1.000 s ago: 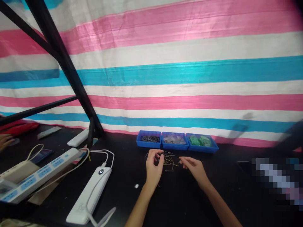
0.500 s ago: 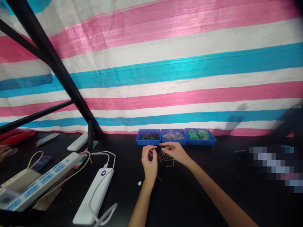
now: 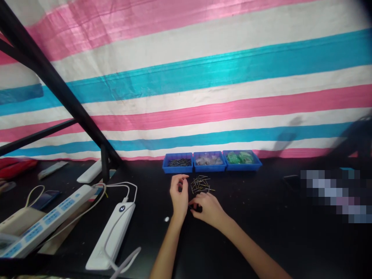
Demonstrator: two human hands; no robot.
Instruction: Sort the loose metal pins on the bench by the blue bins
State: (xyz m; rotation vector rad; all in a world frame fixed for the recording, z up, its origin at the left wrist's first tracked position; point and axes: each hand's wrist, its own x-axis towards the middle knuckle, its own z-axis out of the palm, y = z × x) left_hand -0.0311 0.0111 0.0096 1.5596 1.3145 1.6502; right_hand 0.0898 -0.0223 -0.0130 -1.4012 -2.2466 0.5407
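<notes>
My left hand (image 3: pixel 179 195) is raised over the black table, its fingers curled and the thumb tip close to the fingertips. Whatever it may hold is too small to make out. To its right, my right hand (image 3: pixel 209 208) is low at the tabletop, with thumb and forefinger closed around a thin screw that is mostly hidden at the tips. Just beyond both hands lies a loose pile of long thin screws (image 3: pixel 200 184), gold and silver in colour. Behind the pile stands a blue bin of dark screws (image 3: pixel 179 162).
Two more blue bins hold clear plastic bags (image 3: pixel 208 160) and green bags (image 3: pixel 240 157). A small white disc (image 3: pixel 166 219) lies left of my hands. Further left are a white power bank (image 3: pixel 112 236) with cables, a power strip (image 3: pixel 49 221) and a black frame post (image 3: pixel 66 95).
My right hand has come back from the screw pile toward me and down to the single screw near my left wrist. My left hand keeps its curled pose. The camera view has shifted slightly.
</notes>
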